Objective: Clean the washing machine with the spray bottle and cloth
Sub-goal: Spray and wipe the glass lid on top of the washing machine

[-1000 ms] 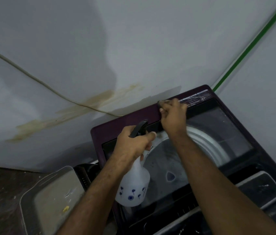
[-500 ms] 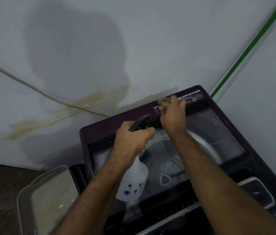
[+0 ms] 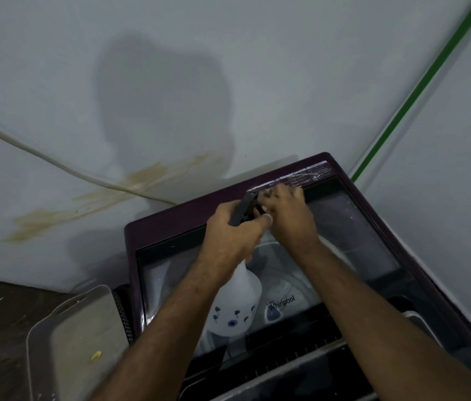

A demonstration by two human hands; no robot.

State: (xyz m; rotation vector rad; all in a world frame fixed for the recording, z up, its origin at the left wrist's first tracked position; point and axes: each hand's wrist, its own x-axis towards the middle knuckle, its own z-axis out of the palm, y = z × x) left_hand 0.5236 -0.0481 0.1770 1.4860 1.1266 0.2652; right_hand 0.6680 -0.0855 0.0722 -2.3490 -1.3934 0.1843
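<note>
The left hand [image 3: 232,235] grips the neck of the white spray bottle [image 3: 234,305], fingers curled round it below the dark trigger head [image 3: 244,208]; the bottle's body, printed with small blue flowers, hangs down toward six o'clock over the glass lid [image 3: 358,227] of the washing machine [image 3: 170,224]. The right hand [image 3: 289,215] lies at one o'clock from the left, touching it, its fingers bent at the labelled back strip [image 3: 306,173] of the purple top — they are blurred, and whether they pinch a cloth cannot be told. The machine stands in a corner; a green line [image 3: 419,91] runs up the wall toward one o'clock. At nine o'clock from the machine a pale cable [image 3: 54,163] crosses a brown stain [image 3: 89,198] on the wall; at seven o'clock sits a grey tray [image 3: 63,337].
</note>
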